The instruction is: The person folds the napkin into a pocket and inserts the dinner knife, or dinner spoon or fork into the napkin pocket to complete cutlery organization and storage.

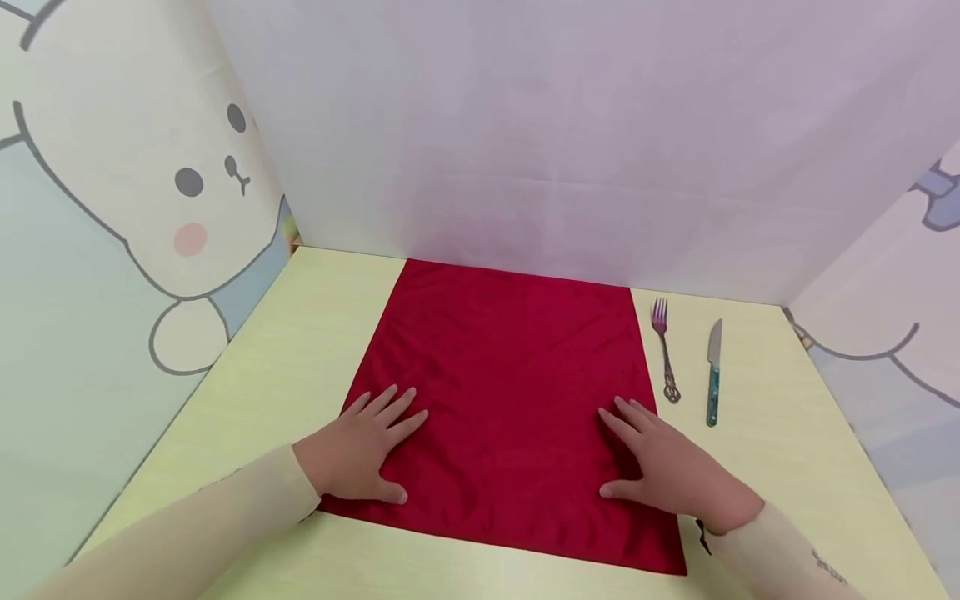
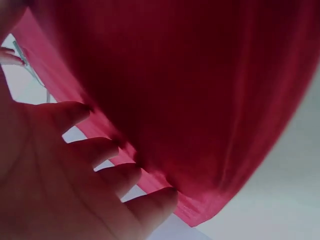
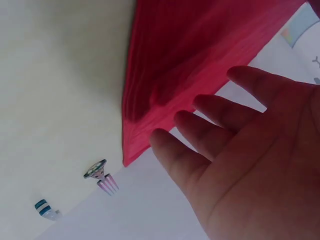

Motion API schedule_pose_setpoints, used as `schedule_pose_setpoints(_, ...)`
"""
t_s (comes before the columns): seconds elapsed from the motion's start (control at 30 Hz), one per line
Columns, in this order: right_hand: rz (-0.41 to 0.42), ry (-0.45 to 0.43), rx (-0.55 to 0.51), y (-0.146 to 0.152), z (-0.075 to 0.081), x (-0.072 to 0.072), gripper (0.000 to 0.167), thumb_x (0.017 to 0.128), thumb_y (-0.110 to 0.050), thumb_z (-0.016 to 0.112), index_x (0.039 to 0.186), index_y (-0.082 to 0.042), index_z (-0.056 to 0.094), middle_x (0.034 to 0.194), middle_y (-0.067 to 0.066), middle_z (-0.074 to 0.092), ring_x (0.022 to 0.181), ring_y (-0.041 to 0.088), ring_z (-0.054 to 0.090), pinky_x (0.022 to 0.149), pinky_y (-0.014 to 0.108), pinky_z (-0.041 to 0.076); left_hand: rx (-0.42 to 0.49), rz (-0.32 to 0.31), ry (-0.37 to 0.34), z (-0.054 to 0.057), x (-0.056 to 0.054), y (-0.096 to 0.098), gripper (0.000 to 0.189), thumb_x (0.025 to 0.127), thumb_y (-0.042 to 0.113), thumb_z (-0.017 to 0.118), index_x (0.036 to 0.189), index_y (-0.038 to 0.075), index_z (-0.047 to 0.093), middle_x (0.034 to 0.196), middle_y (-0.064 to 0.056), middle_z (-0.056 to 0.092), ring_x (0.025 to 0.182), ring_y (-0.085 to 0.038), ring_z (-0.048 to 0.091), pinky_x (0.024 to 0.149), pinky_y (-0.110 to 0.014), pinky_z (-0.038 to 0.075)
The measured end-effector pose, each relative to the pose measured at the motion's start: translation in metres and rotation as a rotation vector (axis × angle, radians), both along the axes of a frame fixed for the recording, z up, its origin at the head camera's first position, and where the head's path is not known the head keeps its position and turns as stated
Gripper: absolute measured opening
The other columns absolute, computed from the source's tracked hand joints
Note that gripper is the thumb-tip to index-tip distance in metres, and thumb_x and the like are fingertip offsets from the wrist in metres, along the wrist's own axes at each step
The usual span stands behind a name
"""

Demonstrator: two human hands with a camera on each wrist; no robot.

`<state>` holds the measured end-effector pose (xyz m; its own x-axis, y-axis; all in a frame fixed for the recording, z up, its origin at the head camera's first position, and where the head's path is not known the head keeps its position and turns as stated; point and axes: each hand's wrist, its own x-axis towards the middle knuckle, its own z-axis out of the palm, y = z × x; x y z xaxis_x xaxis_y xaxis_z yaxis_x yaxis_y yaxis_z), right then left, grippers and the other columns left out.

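A dark red cloth (image 1: 510, 400) lies spread flat, with soft wrinkles near its front edge. On its left side my left hand (image 1: 356, 454) rests with fingers spread. The left wrist view shows those straight fingertips (image 2: 159, 202) touching the red fabric (image 2: 165, 100). Over the cloth's right edge is my right hand (image 1: 667, 475), its fingers spread and thumb pointing inward. In the right wrist view the right hand's fingers (image 3: 220, 114) are extended and hold nothing, with the cloth (image 3: 170, 75) just beyond them.
Right of the cloth, a fork (image 1: 666, 350) with an ornate handle lies beside a knife (image 1: 714, 375) with a teal handle. The pale yellow table (image 1: 300, 333) meets a whitish back wall (image 1: 525, 125). Cartoon-printed panels (image 1: 97, 333) stand at both sides.
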<state>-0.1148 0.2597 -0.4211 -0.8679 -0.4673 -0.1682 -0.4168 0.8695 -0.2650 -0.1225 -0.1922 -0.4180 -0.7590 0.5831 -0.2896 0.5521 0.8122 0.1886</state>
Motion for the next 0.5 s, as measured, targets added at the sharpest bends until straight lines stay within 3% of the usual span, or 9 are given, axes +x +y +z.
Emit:
schedule_pose_setpoints(0.23,-0.031,-0.075,0.011,0.003,0.000,0.018,0.114,0.069,-0.073,0.080,0.157,-0.009,0.044,0.163,0.023,0.031,0.148,0.050,0.027,0.100,0.057,0.051,0.077,0.020,-0.004,0.004,0.018,-0.012,0.101,0.081,0.056,0.083,0.160,0.012,0.039,0.167,-0.018,0.025,0.153,-0.047,0.017,0.116,-0.066,0.026)
schedule_pose_setpoints(0.5,-0.038,-0.060,0.013,0.010,-0.002,0.021,0.116,0.067,-0.074,0.081,0.155,-0.005,0.047,0.162,0.024,0.032,0.145,0.050,0.033,0.103,0.059,0.048,0.105,0.013,0.015,-0.004,0.023,-0.025,0.099,0.081,0.056,0.082,0.160,0.012,0.039,0.166,-0.017,0.028,0.152,-0.046,0.020,0.118,-0.062,0.028)
